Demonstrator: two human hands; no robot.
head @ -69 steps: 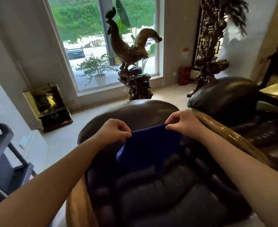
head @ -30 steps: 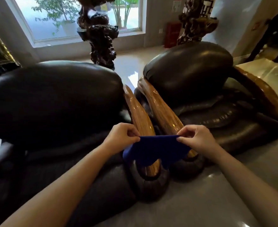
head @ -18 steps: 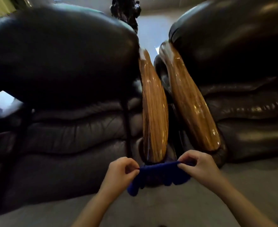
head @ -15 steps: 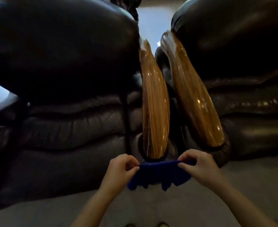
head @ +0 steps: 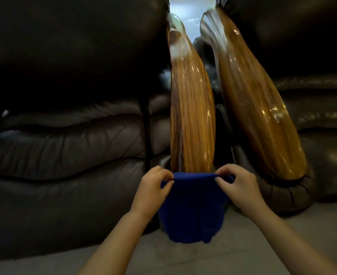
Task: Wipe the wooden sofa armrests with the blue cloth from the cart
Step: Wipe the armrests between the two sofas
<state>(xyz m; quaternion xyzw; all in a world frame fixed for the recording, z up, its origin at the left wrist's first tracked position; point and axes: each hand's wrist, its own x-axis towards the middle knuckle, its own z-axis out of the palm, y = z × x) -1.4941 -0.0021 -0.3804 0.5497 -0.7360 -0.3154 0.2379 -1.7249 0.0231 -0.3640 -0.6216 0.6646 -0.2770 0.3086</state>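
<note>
Blue cloth (head: 191, 207) stretched flat between two bare hands, just below the near tip of the left armrest (head: 191, 120). Left hand (head: 153, 190) pinched shut on the cloth's top left corner, thumb and forefinger pressed together over the fabric. Right hand (head: 238, 186) clamped the same way on the top right corner, fingers curled over the edge. Top hem pulled taut and level between them, crossing right at the armrest's rounded end, apparently touching or nearly touching the wood, though contact hard to confirm from this angle. Rest of the cloth hanging loose below that tip, its bottom edge uneven, in front of the grey floor (head: 253, 245). Armrest itself long, glossy, striped with dark grain, running away from the cloth toward the top of the view, with bright reflections at its far end. Second armrest (head: 259, 116) just to the right of the first, a narrow dark gap between, angled slightly outward, its near end resting in a puffy leather roll. Dark leather sofa (head: 64, 151) left of the first armrest, cushions stacked in heavy folds. Another dark sofa (head: 322, 126) right of the second armrest. Both forearms bare, reaching in from the bottom edge.
</note>
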